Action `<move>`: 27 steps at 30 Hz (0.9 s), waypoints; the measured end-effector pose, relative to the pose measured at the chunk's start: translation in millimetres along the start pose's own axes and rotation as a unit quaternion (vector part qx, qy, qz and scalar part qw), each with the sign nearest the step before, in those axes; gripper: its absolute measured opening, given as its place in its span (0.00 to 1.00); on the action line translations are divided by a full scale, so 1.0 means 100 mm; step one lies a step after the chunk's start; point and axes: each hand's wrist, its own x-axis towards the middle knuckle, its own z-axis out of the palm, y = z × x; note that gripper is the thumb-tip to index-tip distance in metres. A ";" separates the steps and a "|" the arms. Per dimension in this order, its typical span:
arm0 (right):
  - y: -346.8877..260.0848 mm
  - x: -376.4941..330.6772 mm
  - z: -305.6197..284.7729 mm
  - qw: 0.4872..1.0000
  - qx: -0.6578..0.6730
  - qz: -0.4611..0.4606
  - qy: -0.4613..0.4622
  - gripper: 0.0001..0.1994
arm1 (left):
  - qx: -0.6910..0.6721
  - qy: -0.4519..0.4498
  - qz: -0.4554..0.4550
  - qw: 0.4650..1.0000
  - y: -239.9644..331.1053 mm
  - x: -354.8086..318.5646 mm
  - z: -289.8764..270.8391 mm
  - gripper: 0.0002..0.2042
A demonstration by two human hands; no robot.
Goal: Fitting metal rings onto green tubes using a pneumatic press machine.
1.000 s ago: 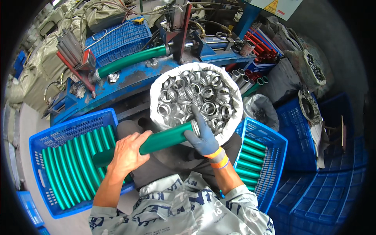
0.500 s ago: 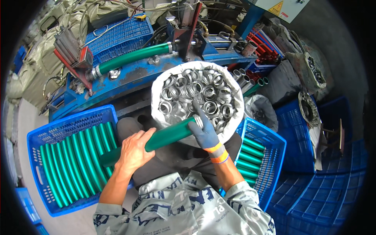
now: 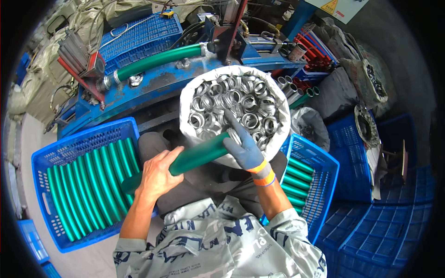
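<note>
A green tube (image 3: 199, 156) lies slantwise across my lap, its right end higher and farther away. My bare left hand (image 3: 159, 172) is wrapped round its middle. At the right end, a silver threaded metal ring (image 3: 234, 136) sits at the tube's mouth, partly hidden by my fingers. My right hand (image 3: 245, 150), in a grey-blue glove with an orange cuff, closes on that ring, index finger stretched along its far side. Just beyond is a white sack (image 3: 187, 104) full of loose metal rings (image 3: 235, 96).
Blue crates with green tubes stand at left (image 3: 39, 185) and right (image 3: 331, 185). Behind the sack, a blue machine bench (image 3: 157, 99) carries another green tube (image 3: 160, 61) between two clamps. More sacks and a stack of blue crates (image 3: 371, 231) fill the right side.
The tube's right end and my right hand have moved slightly away from me and a little left. Both hands keep their hold.
</note>
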 end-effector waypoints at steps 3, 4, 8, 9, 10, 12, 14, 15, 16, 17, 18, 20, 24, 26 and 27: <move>0.15 -0.04 0.03 0.995 -0.069 -0.062 0.029 0.43 | -0.003 0.002 0.003 1.000 -0.01 0.00 0.02 0.33; 0.19 -0.04 0.04 0.995 -0.068 -0.062 0.029 0.43 | -0.002 0.000 0.004 1.000 -0.01 0.00 0.02 0.33; 0.31 -0.03 0.08 0.998 0.004 -0.041 0.047 0.42 | 0.005 -0.002 0.005 1.000 0.00 0.03 0.04 0.33; 0.34 -0.03 0.09 0.997 0.047 -0.018 0.054 0.41 | 0.010 0.001 0.003 1.000 0.00 0.04 0.04 0.33; 0.34 -0.01 0.12 0.997 0.048 -0.017 0.055 0.41 | 0.015 0.004 0.000 1.000 0.00 0.04 0.05 0.34; 0.33 0.02 0.14 0.996 0.015 -0.047 0.067 0.40 | 0.018 0.016 0.004 1.000 -0.05 0.04 0.08 0.34; 0.28 0.08 0.11 0.996 -0.025 -0.060 0.064 0.41 | 0.020 0.028 0.008 0.999 -0.06 0.05 0.08 0.35; 0.27 0.10 0.11 0.993 -0.065 -0.074 0.060 0.41 | 0.018 0.027 0.005 0.999 -0.06 0.06 0.06 0.35; 0.28 0.12 0.10 0.993 -0.066 -0.074 0.060 0.41 | 0.017 0.027 0.004 0.999 -0.06 0.08 0.04 0.34; 0.28 0.14 0.11 0.993 -0.071 -0.077 0.060 0.41 | 0.017 0.027 0.003 0.999 -0.06 0.08 0.04 0.34; 0.28 0.15 0.11 0.992 -0.076 -0.080 0.060 0.41 | 0.021 0.031 -0.001 0.999 -0.07 0.07 0.05 0.34; 0.31 0.14 0.11 0.991 -0.085 -0.090 0.057 0.43 | 0.025 0.033 -0.006 0.999 -0.08 0.05 0.05 0.34; 0.42 0.26 -0.06 0.993 0.110 -0.034 0.012 0.49 | 0.018 0.040 -0.005 0.999 -0.10 -0.01 -0.01 0.33; 0.69 0.37 -0.50 0.993 0.086 0.000 0.082 0.42 | 0.008 0.051 0.002 0.999 -0.11 -0.03 -0.06 0.33; 0.97 0.44 -0.65 0.985 -0.010 0.004 0.174 0.32 | -0.007 0.051 0.013 0.999 -0.08 0.02 -0.07 0.34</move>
